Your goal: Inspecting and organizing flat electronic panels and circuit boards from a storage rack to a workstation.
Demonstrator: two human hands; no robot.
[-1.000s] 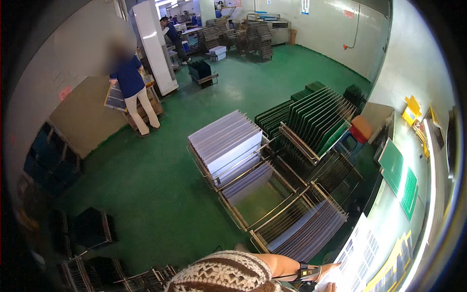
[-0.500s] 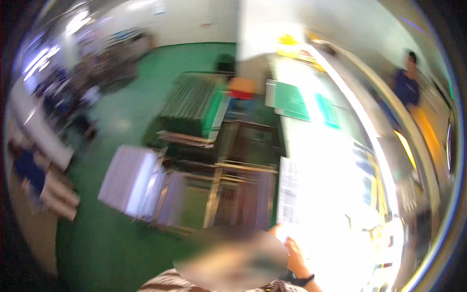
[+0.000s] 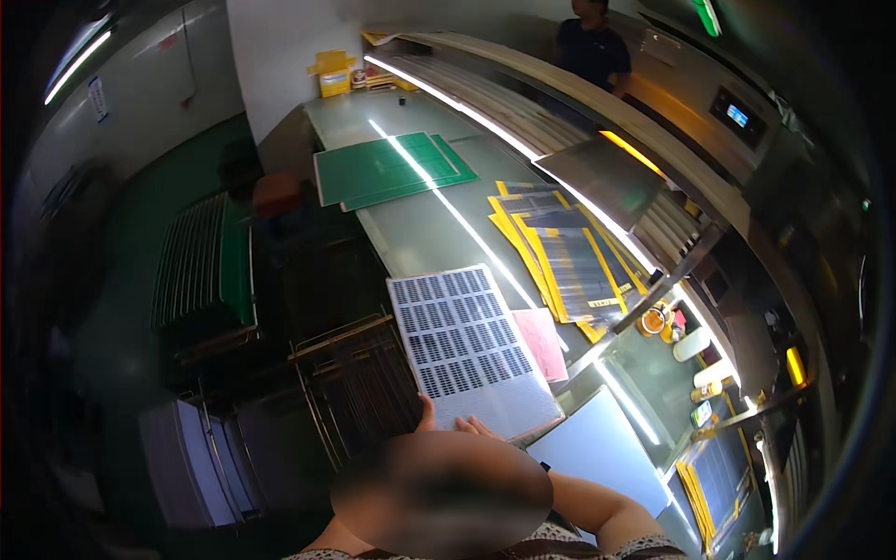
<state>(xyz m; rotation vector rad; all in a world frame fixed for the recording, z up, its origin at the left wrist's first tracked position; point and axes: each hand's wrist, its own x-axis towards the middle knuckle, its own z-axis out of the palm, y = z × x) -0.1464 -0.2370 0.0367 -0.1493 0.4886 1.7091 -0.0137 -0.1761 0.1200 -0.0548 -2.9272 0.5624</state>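
Note:
A white panel point(image 3: 471, 338) printed with rows of small dark rectangles lies along the near left edge of the long worktable point(image 3: 401, 229). At its near left corner, one upright digit of my left hand point(image 3: 427, 413) shows against the side, as if closed on the panel; a blurred oval covers the rest of that hand. My right hand point(image 3: 478, 427) rests with fingers stretched flat on the panel's plain near end, its back hidden by the same oval. A pink sheet point(image 3: 539, 343) peeks out from beside the panel, and a pale blue sheet point(image 3: 602, 448) lies near my right forearm.
Green boards point(image 3: 392, 173) lie farther up the table, with yellow-edged dark screens point(image 3: 569, 261) to their right. Jars and bottles point(image 3: 691, 343) stand under the shelf point(image 3: 560, 112). Racks of panels point(image 3: 201, 266) stand on the left floor. Behind the shelf is a person point(image 3: 595, 49).
My view has swung right toward the worktable, so the table and panel now appear farther left. The earlier glare and motion blur have gone, and both hands now show at the panel's near end.

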